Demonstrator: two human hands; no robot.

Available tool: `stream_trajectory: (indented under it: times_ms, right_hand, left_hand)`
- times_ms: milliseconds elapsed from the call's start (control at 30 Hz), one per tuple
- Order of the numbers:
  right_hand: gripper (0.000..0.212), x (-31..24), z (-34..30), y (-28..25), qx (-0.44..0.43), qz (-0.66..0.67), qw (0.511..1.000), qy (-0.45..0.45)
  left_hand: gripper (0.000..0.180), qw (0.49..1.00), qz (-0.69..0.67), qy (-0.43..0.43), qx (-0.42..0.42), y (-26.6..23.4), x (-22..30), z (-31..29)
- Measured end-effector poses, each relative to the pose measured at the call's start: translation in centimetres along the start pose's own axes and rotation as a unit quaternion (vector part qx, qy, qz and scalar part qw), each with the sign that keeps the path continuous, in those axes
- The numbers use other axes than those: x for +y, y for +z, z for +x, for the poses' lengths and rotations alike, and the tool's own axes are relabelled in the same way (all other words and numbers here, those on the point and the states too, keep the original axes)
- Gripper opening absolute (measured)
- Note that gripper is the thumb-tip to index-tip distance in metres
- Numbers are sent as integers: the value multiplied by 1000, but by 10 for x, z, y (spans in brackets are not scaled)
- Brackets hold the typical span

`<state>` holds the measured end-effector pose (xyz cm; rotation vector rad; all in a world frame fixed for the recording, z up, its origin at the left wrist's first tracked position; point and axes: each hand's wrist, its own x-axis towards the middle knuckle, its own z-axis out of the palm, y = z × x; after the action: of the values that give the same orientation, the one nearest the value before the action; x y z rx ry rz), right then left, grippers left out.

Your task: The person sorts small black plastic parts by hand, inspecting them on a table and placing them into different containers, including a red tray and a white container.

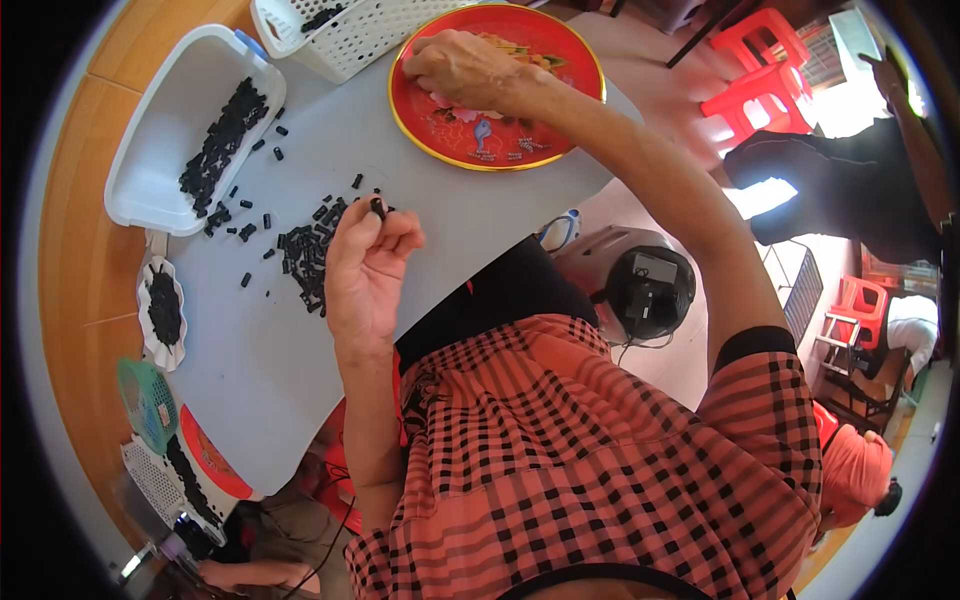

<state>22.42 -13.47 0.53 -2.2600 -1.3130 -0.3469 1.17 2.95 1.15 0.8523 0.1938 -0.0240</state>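
My left hand (362,265) is raised over the table, pinching a small black cylindrical piece (377,207) between thumb and forefinger. Beside and partly behind it lies a loose pile of similar black pieces (303,255). My right hand (465,70) reaches across to a round red tray (455,148) with a gold rim and a flower pattern. Its fingers are bent down and drawn together over the tray's left side. The fingertips are mostly hidden, so what they hold, if anything, cannot be made out.
A white tub (140,170) heaped with black pieces stands at the left, near a white perforated basket (355,50). A scalloped white dish (163,315) of dark bits sits on the grey table's (240,370) left edge. Another person's arm (255,573) shows at lower left.
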Motion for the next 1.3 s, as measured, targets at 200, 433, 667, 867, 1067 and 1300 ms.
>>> stream_trajectory:
  times_ms: [200, 433, 667, 867, 1067, 1300]
  right_hand:
    - [8, -2, 8, -4, -27, -103, 994, -26]
    - [14, -85, -15, -33, -43, 342, 933, 108]
    - [13, -112, -25, -24, -34, 385, 917, 101]
    - [15, -121, -30, -21, -10, 347, 934, 88]
    - [17, -131, -34, -5, 8, 338, 938, 75]
    - [15, -105, 11, 16, -16, 201, 979, -31]
  left_hand:
    - [20, 1000, -1, 10, -17, 6, 3, 3]
    - [20, 999, 33, 43, -2, -6, -1, 4]
    - [23, 998, 49, 48, -4, -7, -4, -1]
    - [24, 998, 25, 41, -27, -10, -5, -1]
    - [24, 994, 90, 59, 22, -6, -6, -7]
    - [25, 990, 105, 75, 64, -20, 0, -20]
